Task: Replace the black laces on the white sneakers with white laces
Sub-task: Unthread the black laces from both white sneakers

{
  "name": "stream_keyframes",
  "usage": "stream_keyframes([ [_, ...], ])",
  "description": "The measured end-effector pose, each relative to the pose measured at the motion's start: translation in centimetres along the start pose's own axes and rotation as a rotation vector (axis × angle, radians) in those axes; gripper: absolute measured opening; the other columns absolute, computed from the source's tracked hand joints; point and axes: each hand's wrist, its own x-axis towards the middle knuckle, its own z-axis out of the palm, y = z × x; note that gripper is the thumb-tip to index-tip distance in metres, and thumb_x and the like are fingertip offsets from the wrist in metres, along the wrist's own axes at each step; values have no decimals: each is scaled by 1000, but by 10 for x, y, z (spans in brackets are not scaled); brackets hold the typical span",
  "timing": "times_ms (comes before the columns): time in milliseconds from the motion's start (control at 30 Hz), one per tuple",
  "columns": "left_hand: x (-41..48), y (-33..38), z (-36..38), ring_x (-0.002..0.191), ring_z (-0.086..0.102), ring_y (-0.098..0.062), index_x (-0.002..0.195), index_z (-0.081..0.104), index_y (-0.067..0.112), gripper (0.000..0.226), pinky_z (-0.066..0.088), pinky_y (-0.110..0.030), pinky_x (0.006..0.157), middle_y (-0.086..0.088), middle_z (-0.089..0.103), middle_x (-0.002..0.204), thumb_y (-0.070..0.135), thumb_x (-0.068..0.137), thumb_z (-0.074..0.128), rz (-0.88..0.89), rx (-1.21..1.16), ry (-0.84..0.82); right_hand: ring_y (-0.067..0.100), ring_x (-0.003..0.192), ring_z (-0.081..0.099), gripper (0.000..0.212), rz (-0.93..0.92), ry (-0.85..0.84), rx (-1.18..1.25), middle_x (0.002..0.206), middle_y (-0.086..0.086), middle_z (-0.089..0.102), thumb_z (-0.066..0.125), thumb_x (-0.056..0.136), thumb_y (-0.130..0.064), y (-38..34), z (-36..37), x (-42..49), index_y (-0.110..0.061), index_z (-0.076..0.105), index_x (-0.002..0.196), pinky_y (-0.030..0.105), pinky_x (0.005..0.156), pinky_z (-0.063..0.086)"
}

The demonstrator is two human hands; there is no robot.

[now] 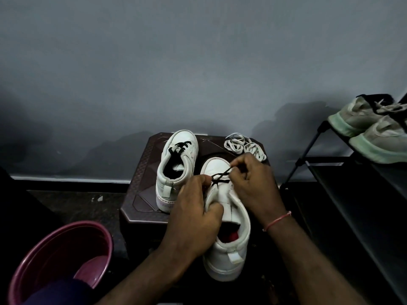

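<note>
Two white sneakers sit on a dark brown stool (141, 188). The far sneaker (176, 168) stands at the left with a black lace (179, 148) in its upper eyelets. The near sneaker (229, 245) points away from me, heel toward me. My left hand (196, 214) grips its tongue and left side. My right hand (251, 183) pinches its black lace (220, 176) and holds a strand lifted over the eyelets. Two coiled white laces (244, 147) lie at the stool's back right.
A maroon plastic tub (59, 258) stands on the floor at the lower left. A black shoe rack (343, 194) at the right holds a pair of grey-green sneakers (372, 128). A grey wall rises right behind the stool.
</note>
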Motion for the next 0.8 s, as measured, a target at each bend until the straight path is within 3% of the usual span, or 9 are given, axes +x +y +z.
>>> stream_keyframes([
  [100,-1,-1,0,112,51,-8,119,54,19,50,44,-35,99,10,58,115,26,70,50,7,-1,1,15,53,61,13,198,18,241,67,-2,66,52,71,-32,8,2,5,-40,59,78,45,55,57],
  [167,-1,-2,1,112,50,-7,117,53,22,47,44,-34,99,12,57,114,25,69,50,8,-20,10,16,54,54,24,116,-102,259,79,0,67,55,74,-17,8,-3,6,-39,59,83,39,56,53],
  [267,-3,1,0,113,48,-1,115,47,31,47,42,-26,99,18,54,114,24,69,50,24,-46,4,12,60,51,47,-84,-277,159,92,-8,66,61,79,0,5,-13,6,-36,61,108,28,61,48],
  [333,-4,1,1,114,48,1,116,45,33,47,42,-22,98,18,54,116,25,70,50,43,-59,-13,8,69,59,36,-177,-318,34,88,-8,65,69,81,-8,5,-15,7,-29,68,110,27,68,51],
  [400,-4,0,1,116,48,0,119,48,30,49,40,-21,99,17,55,117,26,70,49,54,-62,-19,7,76,61,15,-252,-328,-88,83,-8,63,70,83,-22,6,-13,8,-26,75,98,32,72,51],
  [500,-1,0,0,116,48,-2,122,53,24,52,38,-19,100,14,56,118,20,70,48,73,-24,-33,11,77,60,14,-298,-309,-180,80,-8,61,64,82,-32,6,-9,10,-23,74,87,38,71,50],
  [700,3,0,-1,120,42,-8,128,57,21,60,32,-22,105,9,48,127,26,72,39,123,162,-98,10,76,56,14,-345,-370,-223,80,-12,51,68,85,-24,9,-15,16,-19,76,95,31,69,46],
  [800,3,3,-2,124,38,-7,135,54,20,62,29,-22,107,9,45,131,27,75,39,131,197,-136,15,77,58,8,-328,-261,-222,85,-8,53,62,88,-17,11,-8,13,-20,69,85,33,69,46],
])
